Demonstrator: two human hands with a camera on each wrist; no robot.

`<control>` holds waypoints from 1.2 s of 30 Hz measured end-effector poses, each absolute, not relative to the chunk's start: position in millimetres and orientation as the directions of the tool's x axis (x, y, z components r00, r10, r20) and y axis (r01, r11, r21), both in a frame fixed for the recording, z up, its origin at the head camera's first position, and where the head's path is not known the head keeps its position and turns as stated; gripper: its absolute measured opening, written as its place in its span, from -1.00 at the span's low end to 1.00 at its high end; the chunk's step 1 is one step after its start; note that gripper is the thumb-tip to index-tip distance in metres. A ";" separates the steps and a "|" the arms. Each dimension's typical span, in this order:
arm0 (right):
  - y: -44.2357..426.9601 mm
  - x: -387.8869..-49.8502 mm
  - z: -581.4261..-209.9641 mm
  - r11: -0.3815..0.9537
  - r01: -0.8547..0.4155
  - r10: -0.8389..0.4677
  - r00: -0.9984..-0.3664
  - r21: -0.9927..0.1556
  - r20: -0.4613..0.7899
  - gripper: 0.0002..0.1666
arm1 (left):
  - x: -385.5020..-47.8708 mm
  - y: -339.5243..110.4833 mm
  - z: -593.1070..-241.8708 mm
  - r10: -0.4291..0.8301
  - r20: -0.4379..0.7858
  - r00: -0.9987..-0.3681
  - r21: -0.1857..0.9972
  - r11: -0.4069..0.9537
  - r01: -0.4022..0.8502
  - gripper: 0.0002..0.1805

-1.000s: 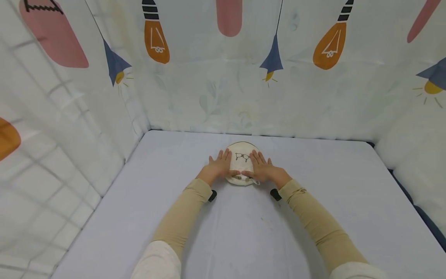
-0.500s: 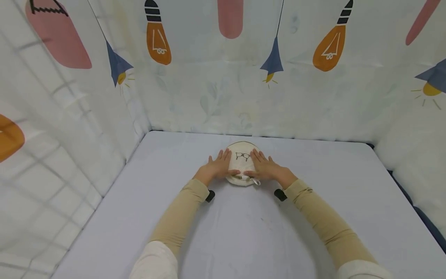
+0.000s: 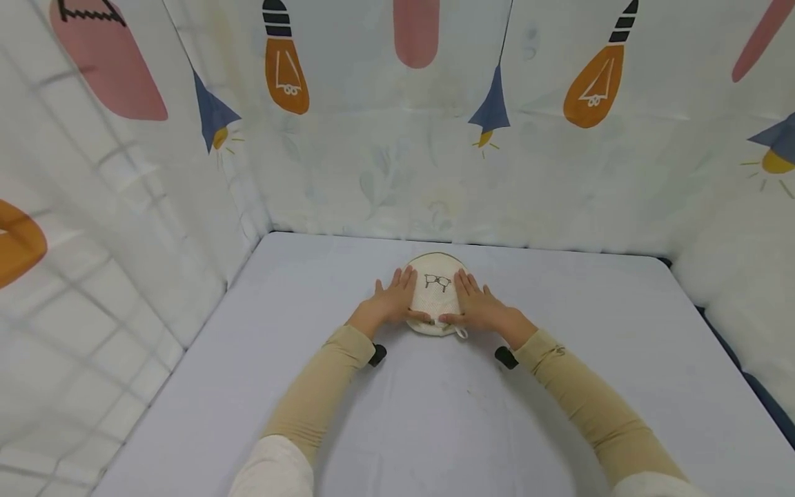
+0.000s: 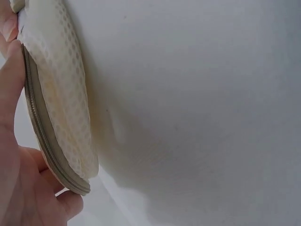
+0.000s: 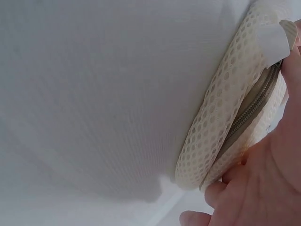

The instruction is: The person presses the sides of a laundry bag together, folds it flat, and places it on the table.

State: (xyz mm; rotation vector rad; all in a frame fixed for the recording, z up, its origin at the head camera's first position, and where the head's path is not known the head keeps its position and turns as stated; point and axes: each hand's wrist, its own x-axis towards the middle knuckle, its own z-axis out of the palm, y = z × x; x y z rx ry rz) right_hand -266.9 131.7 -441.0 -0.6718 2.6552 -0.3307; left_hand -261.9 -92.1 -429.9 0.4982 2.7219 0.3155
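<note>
A round cream mesh laundry bag [image 3: 435, 300] with a drawing of glasses on top lies near the far side of the table. My left hand [image 3: 393, 302] rests along its left side, fingers straight and thumb pointing inward. On the right side, my right hand [image 3: 483, 308] presses in the same way, the two thumbs a little apart at the near edge. A metal zip [image 4: 40, 117] runs around the rim in the left wrist view. In the right wrist view, a white tag [image 5: 273, 44] hangs by the right thumb. The bag's contents cannot be made out.
The table [image 3: 447, 421] has a pale cloth cover. Behind it hangs a white curtain [image 3: 348, 159] printed with bulbs and lamps, which continues along the left side. A dark camera [image 3: 506, 357] sits below the right wrist, another [image 3: 377, 355] below the left.
My right hand has slid slightly outward, so more of the bag's top shows between the hands. The brownish patches by the thumbs no longer show. The view has shifted a little.
</note>
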 end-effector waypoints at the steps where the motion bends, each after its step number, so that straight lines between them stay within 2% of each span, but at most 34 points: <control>1: 132.0 -267.6 -443.6 0.861 -0.408 -0.494 -0.814 -0.304 -0.308 0.30 | -261.5 -91.1 -429.5 0.375 -0.303 -0.876 0.269 0.916 0.299 0.24; 8: 133.3 -267.4 -448.0 0.869 -0.409 -0.487 -0.807 -0.278 -0.335 0.24 | -262.4 -86.6 -432.6 0.349 -0.317 -0.882 0.207 0.933 0.295 0.25; 17: 132.4 -266.8 -438.4 0.870 -0.410 -0.489 -0.788 -0.273 -0.374 0.22 | -263.5 -87.5 -435.0 0.355 -0.314 -0.881 0.221 0.929 0.296 0.26; 22: 133.9 -268.6 -438.0 0.865 -0.426 -0.498 -0.792 -0.265 -0.353 0.23 | -262.4 -89.2 -432.4 0.364 -0.308 -0.879 0.262 0.921 0.289 0.26; 31: 134.5 -252.7 -436.3 0.841 -0.422 -0.510 -0.828 -0.339 -0.234 0.17 | -259.0 -95.0 -432.2 0.370 -0.282 -0.885 0.308 0.909 0.282 0.22; 36: 135.8 -243.9 -438.3 0.844 -0.401 -0.490 -0.846 -0.356 -0.211 0.17 | -255.2 -94.6 -430.9 0.381 -0.251 -0.890 0.290 0.907 0.306 0.18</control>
